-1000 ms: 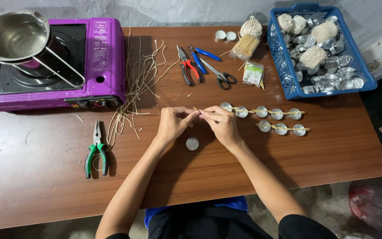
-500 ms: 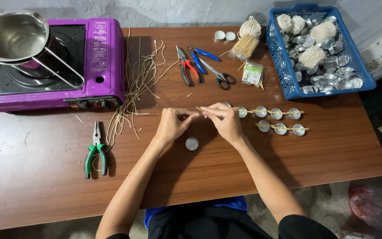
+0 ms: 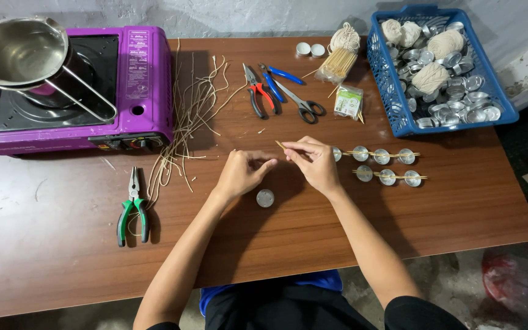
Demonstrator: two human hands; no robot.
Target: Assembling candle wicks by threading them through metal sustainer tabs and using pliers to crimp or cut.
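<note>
pinching a thin wooden stick (image 3: 281,145) between the thumb and fingertips of my right hand (image 3: 316,164), i hold its tip poking up and left past my knuckles. my left hand (image 3: 241,171) sits just beside it, fingers curled in with the thumb stretched toward the right hand; whether it grips anything i cannot tell.

taking the lone metal cup (image 3: 265,198) as the marker: it lies on the wooden table (image 3: 62,244) just below the gap between my two hands, touching neither. right of that cup, past my right hand, a row of small metal cups on sticks (image 3: 381,156) runs across, with a shorter row (image 3: 388,177) just under it. far up and right of the cup stands a blue basket (image 3: 392,91) of cups and string balls. straight above it lie red pliers (image 3: 256,91), blue pliers (image 3: 276,82) and scissors (image 3: 304,105). left of it lie loose wick strands (image 3: 187,122), green pliers (image 3: 133,208), and beyond them a purple stove (image 3: 135,79) bearing a steel pot (image 3: 19,52).
</note>
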